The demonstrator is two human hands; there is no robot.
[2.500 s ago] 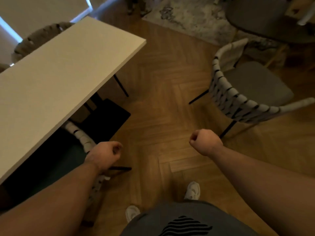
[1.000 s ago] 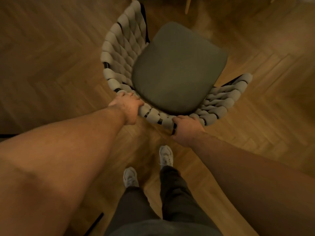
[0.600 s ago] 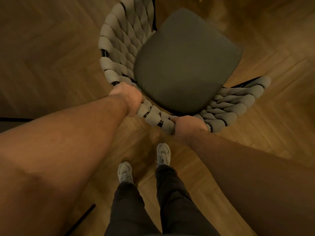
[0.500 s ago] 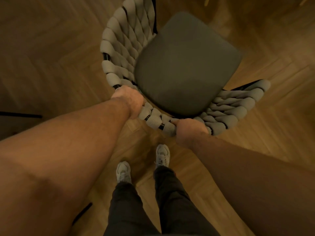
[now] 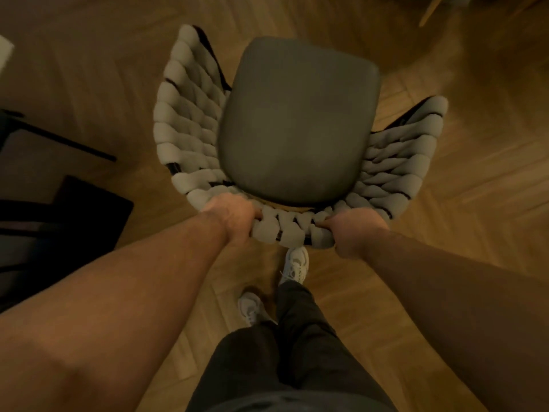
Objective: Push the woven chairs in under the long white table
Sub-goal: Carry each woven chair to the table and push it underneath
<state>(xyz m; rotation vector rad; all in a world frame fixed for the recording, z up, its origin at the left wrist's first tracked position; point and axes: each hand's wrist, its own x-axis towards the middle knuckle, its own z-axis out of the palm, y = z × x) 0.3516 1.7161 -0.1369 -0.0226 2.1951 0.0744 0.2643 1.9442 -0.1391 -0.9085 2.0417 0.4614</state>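
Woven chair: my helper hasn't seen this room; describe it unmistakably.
On the herringbone floor, ahead of the white shoes, stands the woven chair. Left hand and right hand hold its rim. Unlike the dark furniture at left, its back is chunky pale braid.

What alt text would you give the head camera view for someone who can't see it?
From above, a person's left hand and right hand grip the back rim of a grey-seated woven chair on a wooden floor. The person's white shoes are just behind the chair.
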